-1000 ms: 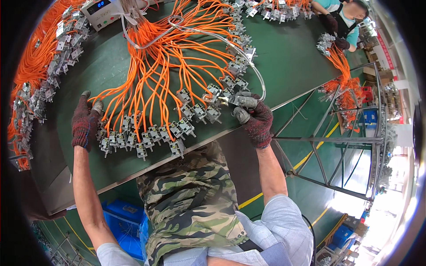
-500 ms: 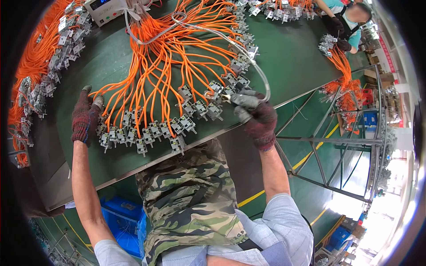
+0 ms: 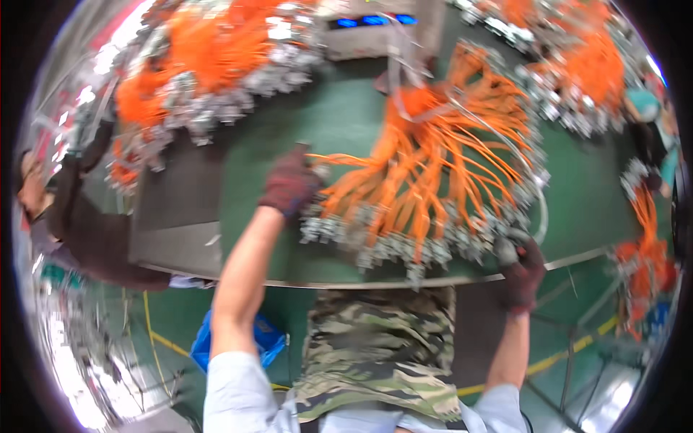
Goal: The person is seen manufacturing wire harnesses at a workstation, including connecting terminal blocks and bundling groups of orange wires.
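Observation:
A bundle of orange cables (image 3: 419,173) fans out over the green tabletop, with grey metal connectors (image 3: 415,252) along its near edge. My left hand (image 3: 289,184), in a dark red glove with grey fingertips, is at the left of the fan. Its thumb and forefinger close round the end of one orange cable (image 3: 339,159); the connector there is hidden. At the right front, my gloved right hand (image 3: 521,270) grips a probe-like tool, mostly hidden by the fingers and blurred. A grey cord (image 3: 543,209) runs down to it, beside the right-hand connectors.
A box with a blue-lit display (image 3: 375,36) stands behind the fan. More orange cable bundles (image 3: 216,58) lie at the far left and far right (image 3: 581,65). The table's metal edge (image 3: 346,284) crosses before me. Below sits a blue bin (image 3: 267,339). People are at both sides.
My view has swung left, shifting the whole scene right and blurring it. The right hand has drawn slightly back from the connectors. The left hand stays at the same cable end.

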Action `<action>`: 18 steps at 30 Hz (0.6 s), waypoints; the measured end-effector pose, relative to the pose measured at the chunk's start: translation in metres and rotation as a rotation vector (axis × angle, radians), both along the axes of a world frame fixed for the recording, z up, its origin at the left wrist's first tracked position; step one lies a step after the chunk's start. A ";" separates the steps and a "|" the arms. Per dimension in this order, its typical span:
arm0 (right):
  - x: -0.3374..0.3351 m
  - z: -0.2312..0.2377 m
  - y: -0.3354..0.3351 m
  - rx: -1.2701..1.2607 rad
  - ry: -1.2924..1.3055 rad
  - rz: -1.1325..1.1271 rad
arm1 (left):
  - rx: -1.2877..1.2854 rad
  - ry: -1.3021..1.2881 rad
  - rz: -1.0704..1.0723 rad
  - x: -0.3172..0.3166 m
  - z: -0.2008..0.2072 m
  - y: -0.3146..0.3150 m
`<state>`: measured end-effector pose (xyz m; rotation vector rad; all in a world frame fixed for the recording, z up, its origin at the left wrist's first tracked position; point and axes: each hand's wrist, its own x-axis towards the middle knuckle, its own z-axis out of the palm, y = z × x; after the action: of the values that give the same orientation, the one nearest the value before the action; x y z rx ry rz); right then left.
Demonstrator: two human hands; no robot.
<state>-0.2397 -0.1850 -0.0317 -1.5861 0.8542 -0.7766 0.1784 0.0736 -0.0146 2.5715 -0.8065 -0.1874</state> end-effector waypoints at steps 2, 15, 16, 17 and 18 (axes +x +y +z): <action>0.008 0.000 -0.002 -0.127 0.047 0.044 | -0.013 0.009 -0.029 0.003 0.000 0.005; 0.022 0.036 -0.023 -0.354 0.305 0.165 | -0.015 0.017 -0.003 0.009 -0.014 0.002; 0.024 0.044 -0.024 -0.360 0.363 0.164 | -0.072 0.031 0.010 0.000 -0.007 0.004; 0.024 0.048 -0.025 -0.368 0.414 0.171 | -0.120 0.098 0.015 -0.004 -0.003 0.007; 0.025 0.046 -0.021 -0.253 0.344 0.159 | -0.170 0.162 0.028 -0.004 -0.006 0.010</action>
<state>-0.2146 -0.2064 0.0146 -2.0259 0.8843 -0.5189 0.1746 0.0834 -0.0202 2.3717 -0.6953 -0.3008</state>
